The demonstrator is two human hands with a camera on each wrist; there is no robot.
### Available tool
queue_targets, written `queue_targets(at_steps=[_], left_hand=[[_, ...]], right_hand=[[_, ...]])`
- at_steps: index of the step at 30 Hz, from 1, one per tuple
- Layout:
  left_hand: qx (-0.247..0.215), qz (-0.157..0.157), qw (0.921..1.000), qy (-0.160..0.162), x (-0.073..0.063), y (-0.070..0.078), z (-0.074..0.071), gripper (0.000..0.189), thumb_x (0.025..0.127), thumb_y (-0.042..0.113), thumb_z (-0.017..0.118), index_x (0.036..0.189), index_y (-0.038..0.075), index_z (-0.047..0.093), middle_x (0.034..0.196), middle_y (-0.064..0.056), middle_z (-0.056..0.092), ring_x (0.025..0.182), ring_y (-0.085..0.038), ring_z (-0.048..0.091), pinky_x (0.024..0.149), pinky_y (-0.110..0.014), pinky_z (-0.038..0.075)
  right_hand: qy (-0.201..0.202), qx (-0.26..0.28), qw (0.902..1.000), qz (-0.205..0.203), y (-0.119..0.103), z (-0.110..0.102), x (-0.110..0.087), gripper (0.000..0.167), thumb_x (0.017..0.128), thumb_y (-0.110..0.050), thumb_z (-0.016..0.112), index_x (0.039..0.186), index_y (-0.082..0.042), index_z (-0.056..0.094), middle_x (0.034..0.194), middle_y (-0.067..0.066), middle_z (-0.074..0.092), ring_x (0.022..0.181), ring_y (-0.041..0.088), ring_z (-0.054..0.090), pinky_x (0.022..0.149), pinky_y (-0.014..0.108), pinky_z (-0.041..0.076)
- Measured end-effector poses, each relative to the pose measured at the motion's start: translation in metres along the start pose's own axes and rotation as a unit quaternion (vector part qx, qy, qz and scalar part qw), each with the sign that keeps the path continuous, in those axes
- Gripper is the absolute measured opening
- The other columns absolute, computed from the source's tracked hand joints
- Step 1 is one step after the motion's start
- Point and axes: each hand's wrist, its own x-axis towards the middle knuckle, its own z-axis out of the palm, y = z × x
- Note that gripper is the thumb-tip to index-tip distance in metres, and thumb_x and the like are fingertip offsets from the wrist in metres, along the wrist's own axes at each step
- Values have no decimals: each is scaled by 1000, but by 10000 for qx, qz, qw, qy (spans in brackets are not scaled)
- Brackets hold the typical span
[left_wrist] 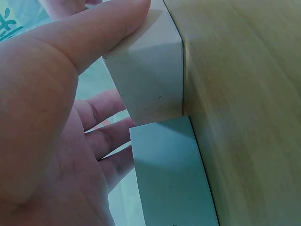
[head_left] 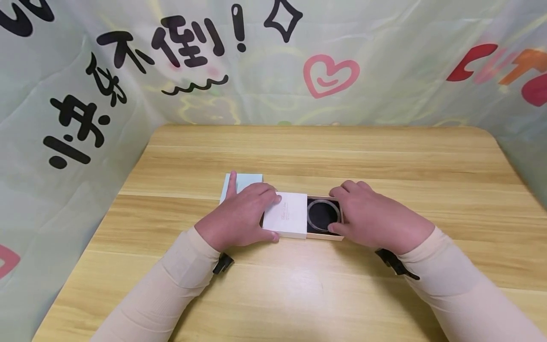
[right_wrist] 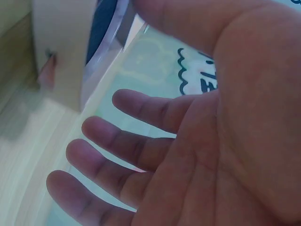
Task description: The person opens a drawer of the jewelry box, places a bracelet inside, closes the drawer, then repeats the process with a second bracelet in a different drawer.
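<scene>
A white box sleeve (head_left: 285, 216) with faint pink print lies on the table, its drawer (head_left: 325, 236) drawn part way out on the right. Inside the drawer, a pale, shiny bangle (head_left: 323, 201) rests on a black lining. My left hand (head_left: 244, 213) grips the sleeve, thumb on the near side and fingers on the far side. The right hand (head_left: 382, 218) is at the drawer's outer end, its thumb at the bangle's near edge. In the right wrist view its four fingers (right_wrist: 136, 141) are spread, nearly straight and hold nothing.
A light blue box piece (head_left: 249, 180) lies left of the sleeve, partly behind my left hand. The wooden table (head_left: 299, 294) ends at a printed cloth backdrop (head_left: 265, 99) at the back and sides.
</scene>
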Motion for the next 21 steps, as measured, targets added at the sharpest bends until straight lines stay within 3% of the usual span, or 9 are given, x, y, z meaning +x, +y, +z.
queue_targets(at_steps=[5,9,14,18,21], left_hand=[[-36,3,10000,3,0,1,0,80,88,59,89,152,17,64,157,2,56,151,-18,46,123,-81,-13],[16,-17,10000,14,0,0,1,81,88,59,90,153,17,64,157,3,56,151,-18,46,124,-81,-12],[81,-45,10000,17,-1,0,2,83,87,60,90,154,18,64,157,3,56,151,-18,46,124,-81,-12],[84,-29,10000,28,-1,1,2,83,87,59,91,153,18,64,157,3,56,152,-19,46,124,-80,-12],[67,-12,10000,60,-1,2,2,81,87,59,91,152,18,65,154,4,57,150,-18,47,124,-81,-11]], right_hand=[[-205,-8,9996,204,12,1,-8,88,84,-53,96,144,2,63,134,17,62,121,40,57,98,57,56],[-364,34,9989,287,20,0,-9,90,78,-53,100,142,1,66,132,17,62,118,39,56,95,57,57],[-370,34,9993,77,26,1,-8,67,84,-44,97,134,-6,73,119,11,63,109,34,58,90,53,56],[-154,-105,9994,-277,30,5,-8,40,90,-36,94,116,-12,77,101,4,60,93,28,57,82,49,54],[-57,-110,9992,-388,32,7,-8,29,90,-35,93,106,-17,76,95,1,58,86,24,54,78,45,52]])
